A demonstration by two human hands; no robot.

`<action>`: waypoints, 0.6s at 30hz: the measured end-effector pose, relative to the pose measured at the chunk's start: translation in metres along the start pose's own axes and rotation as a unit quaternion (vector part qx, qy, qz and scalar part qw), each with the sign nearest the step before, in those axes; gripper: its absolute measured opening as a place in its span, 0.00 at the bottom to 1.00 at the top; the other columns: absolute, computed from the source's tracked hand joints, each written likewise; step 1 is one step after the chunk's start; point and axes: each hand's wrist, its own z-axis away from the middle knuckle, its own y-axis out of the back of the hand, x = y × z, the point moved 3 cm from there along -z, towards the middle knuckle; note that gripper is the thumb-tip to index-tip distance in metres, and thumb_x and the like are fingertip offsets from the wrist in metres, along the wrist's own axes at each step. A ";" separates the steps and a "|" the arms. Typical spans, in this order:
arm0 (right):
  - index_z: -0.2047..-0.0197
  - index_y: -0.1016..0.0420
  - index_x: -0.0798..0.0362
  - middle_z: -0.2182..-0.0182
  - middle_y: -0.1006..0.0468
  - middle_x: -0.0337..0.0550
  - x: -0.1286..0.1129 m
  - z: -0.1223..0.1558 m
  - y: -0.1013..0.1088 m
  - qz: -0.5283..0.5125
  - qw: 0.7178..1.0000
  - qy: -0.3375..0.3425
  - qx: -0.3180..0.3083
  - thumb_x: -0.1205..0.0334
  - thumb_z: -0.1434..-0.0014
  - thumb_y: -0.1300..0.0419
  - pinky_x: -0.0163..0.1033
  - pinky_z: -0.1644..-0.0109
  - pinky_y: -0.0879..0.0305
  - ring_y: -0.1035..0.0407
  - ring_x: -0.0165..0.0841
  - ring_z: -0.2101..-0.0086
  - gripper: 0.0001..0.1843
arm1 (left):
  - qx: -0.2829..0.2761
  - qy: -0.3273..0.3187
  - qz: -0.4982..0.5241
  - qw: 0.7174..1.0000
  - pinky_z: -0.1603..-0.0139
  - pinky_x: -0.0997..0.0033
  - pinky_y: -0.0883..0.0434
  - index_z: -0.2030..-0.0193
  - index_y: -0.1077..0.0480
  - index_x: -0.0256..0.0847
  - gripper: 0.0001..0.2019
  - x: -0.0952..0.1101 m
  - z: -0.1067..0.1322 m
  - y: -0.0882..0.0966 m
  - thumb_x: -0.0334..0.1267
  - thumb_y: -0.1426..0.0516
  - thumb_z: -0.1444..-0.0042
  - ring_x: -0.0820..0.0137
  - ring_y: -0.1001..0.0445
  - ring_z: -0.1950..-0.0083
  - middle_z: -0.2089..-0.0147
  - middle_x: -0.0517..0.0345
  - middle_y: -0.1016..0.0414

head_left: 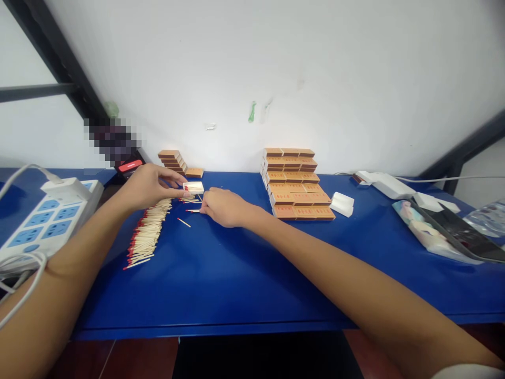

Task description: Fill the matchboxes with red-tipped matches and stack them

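Observation:
My left hand (152,185) grips a small white matchbox tray (198,185) between thumb and fingers. Red-tipped matches lie inside that tray. Just right of it, my right hand (225,207) is closed in a pinch low over the table, with a matchstick (193,211) at its fingertips; part of the grip is hidden. A long row of matches (148,231), red heads mostly to the left, runs below my left hand. One loose match (184,222) lies apart, between the row and my right hand.
Stepped rows of orange matchboxes (302,197) stand right of centre, beside white empty trays (342,204). A smaller matchbox stack (172,160) is at the back left. A power strip (51,218) with cables sits left. A phone (457,226) and packet (424,231) lie right on the blue table (236,284).

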 end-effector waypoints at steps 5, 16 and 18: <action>0.49 0.16 0.58 0.47 0.15 0.59 0.019 -0.004 0.016 -0.013 1.000 0.000 0.021 0.62 0.23 0.41 0.40 0.54 0.34 0.21 0.41 0.54 0.13 | -0.017 -0.009 -0.005 1.000 0.62 0.69 0.31 0.55 0.12 0.39 0.27 -0.003 -0.003 -0.003 0.56 0.25 0.57 0.63 0.22 0.62 0.63 0.51 0.15; 0.49 0.17 0.56 0.48 0.16 0.53 0.031 -0.009 0.015 -0.046 0.996 -0.009 0.082 0.61 0.23 0.39 0.39 0.55 0.38 0.24 0.38 0.54 0.10 | -0.075 -0.054 0.028 0.995 0.61 0.69 0.29 0.52 0.12 0.40 0.27 0.007 0.000 -0.011 0.55 0.26 0.54 0.65 0.22 0.62 0.61 0.52 0.14; 0.49 0.17 0.56 0.48 0.16 0.53 0.033 -0.010 0.015 -0.040 0.996 -0.009 0.079 0.61 0.24 0.38 0.39 0.56 0.38 0.24 0.38 0.55 0.09 | -0.077 -0.055 0.027 0.995 0.61 0.70 0.30 0.52 0.12 0.40 0.27 0.007 0.000 -0.010 0.55 0.26 0.54 0.65 0.23 0.62 0.62 0.52 0.15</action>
